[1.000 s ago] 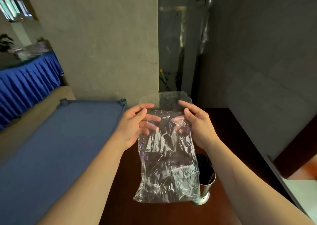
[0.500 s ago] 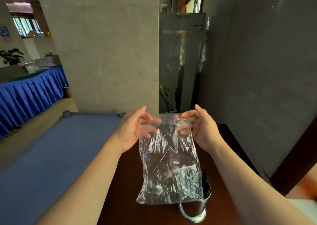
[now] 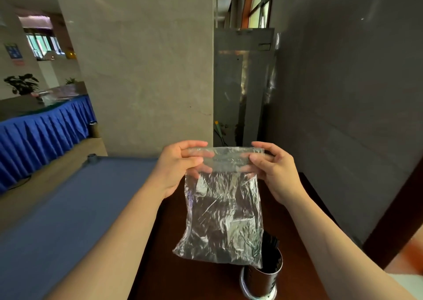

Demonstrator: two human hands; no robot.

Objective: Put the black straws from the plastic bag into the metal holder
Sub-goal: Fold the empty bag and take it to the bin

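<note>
Dim indoor daylight from windows (image 3: 258, 9), glare on plastic bag (image 3: 223, 210), wide-angle edge distortion

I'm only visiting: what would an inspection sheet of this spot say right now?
Surface: dark brown table; blue-grey shelf beside it.
Job's things: clear plastic bag held up, looks empty; metal holder upright below, black straws inside.
Clutter: nothing seen.
Hands: left hand and right hand pinch the bag's top edge.
Cables: nothing seen.
Surroundings: concrete pillar, blue-skirted table, potted plant.
</note>
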